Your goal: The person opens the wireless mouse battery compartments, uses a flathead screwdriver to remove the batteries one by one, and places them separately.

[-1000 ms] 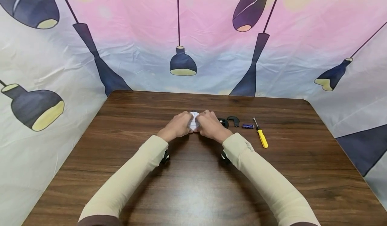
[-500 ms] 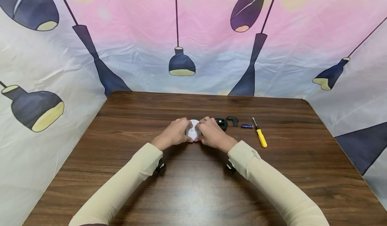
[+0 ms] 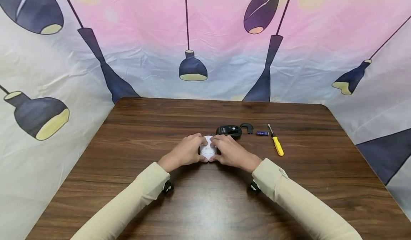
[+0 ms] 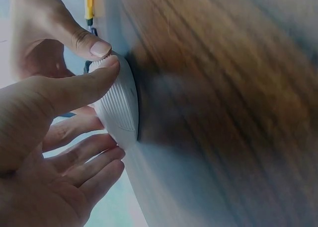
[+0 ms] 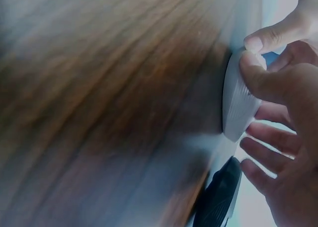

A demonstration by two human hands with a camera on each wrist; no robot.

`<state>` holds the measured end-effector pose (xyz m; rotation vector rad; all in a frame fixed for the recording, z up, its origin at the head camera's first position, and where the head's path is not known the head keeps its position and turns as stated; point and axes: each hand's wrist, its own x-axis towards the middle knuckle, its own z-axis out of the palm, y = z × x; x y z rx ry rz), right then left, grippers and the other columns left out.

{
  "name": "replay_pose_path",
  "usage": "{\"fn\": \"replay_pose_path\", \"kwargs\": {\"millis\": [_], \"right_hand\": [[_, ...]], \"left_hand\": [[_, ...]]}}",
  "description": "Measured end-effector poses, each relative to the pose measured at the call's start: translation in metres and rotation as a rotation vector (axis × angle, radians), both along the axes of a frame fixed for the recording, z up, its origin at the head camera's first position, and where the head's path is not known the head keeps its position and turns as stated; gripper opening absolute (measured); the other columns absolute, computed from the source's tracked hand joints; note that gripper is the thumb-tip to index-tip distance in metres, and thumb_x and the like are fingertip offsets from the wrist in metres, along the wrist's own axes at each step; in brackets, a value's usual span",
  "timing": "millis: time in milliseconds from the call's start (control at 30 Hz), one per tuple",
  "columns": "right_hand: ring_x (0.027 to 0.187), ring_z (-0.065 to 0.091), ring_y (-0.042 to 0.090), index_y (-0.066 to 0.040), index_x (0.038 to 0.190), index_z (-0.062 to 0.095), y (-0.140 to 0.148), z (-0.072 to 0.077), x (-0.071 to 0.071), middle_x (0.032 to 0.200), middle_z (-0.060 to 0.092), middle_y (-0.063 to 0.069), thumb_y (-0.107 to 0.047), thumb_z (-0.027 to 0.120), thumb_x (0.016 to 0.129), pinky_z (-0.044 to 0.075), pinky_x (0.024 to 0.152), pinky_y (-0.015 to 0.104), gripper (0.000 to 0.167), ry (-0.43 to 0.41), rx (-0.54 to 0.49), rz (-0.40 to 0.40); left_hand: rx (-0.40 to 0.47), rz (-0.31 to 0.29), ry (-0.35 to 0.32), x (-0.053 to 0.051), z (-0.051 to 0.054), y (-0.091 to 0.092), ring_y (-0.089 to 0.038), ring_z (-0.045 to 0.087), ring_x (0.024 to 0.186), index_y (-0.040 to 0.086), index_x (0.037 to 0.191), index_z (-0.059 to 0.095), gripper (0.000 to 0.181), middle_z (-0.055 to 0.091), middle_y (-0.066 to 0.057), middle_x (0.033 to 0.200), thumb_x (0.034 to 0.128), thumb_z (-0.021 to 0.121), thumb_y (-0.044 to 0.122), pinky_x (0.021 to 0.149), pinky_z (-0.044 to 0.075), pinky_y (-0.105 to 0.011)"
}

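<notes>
A white computer mouse (image 3: 208, 154) with ribbed sides sits low at the tabletop, between both hands. My left hand (image 3: 187, 149) grips its left side, the thumb at the near end and fingers along the flank. From the other side my right hand (image 3: 232, 152) holds it, its thumb close to the left one. In the left wrist view the ribbed side of the white mouse (image 4: 117, 105) shows beneath the thumb. Just behind the right hand lies a black mouse (image 3: 229, 130), underside up, with an open compartment.
Right of the black mouse lie a curved black cover (image 3: 247, 127), a blue battery (image 3: 262, 133) and a screwdriver (image 3: 278, 146) with a yellow handle. All rest on the brown wooden table (image 3: 144, 115). A printed cloth backdrop (image 3: 218, 65) rises behind the table's far edge.
Both hands have come nearer to the body with the white mouse between them. The black mouse, partly covered by the right hand before, now shows whole.
</notes>
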<state>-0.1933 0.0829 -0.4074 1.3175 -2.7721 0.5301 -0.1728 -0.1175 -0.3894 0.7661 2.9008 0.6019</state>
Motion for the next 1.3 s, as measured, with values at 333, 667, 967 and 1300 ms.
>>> {"fn": "replay_pose_path", "kwargs": {"millis": [333, 667, 967, 1300], "right_hand": [[0.112, 0.060, 0.024, 0.006, 0.131, 0.058, 0.019, 0.000, 0.009, 0.123, 0.062, 0.013, -0.027, 0.089, 0.080, 0.056, 0.094, 0.039, 0.068, -0.177, -0.055, -0.012], [0.108, 0.062, 0.022, 0.005, 0.126, 0.063, 0.035, 0.001, 0.014, 0.121, 0.065, 0.012, -0.030, 0.088, 0.081, 0.058, 0.090, 0.038, 0.062, -0.167, -0.037, -0.011], [0.103, 0.064, 0.019, -0.002, 0.114, 0.067, 0.048, -0.001, 0.014, 0.117, 0.067, 0.009, -0.031, 0.089, 0.079, 0.059, 0.087, 0.037, 0.051, -0.151, -0.038, 0.019], [0.101, 0.064, 0.017, -0.004, 0.112, 0.068, 0.061, 0.002, 0.015, 0.118, 0.069, 0.008, -0.035, 0.087, 0.080, 0.058, 0.085, 0.035, 0.049, -0.224, -0.087, 0.022]], "left_hand": [[0.007, -0.056, 0.029, 0.011, -0.001, 0.012, -0.022, 0.062, 0.086, 0.003, 0.110, 0.071, 0.051, 0.064, -0.007, 0.102, 0.0730, 0.094, 0.029, 0.076, 0.057, -0.038], [0.003, -0.095, 0.059, 0.016, 0.000, 0.025, -0.022, 0.063, 0.085, 0.005, 0.108, 0.071, 0.052, 0.063, -0.006, 0.101, 0.0697, 0.095, 0.032, 0.075, 0.057, -0.038], [-0.044, -0.107, 0.077, 0.019, -0.006, 0.034, -0.022, 0.063, 0.083, 0.008, 0.109, 0.070, 0.060, 0.061, -0.003, 0.100, 0.0656, 0.097, 0.038, 0.073, 0.058, -0.037], [-0.026, -0.131, 0.099, 0.024, -0.007, 0.042, -0.022, 0.063, 0.088, 0.007, 0.116, 0.067, 0.069, 0.060, -0.004, 0.105, 0.0638, 0.098, 0.040, 0.076, 0.059, -0.036]]}}
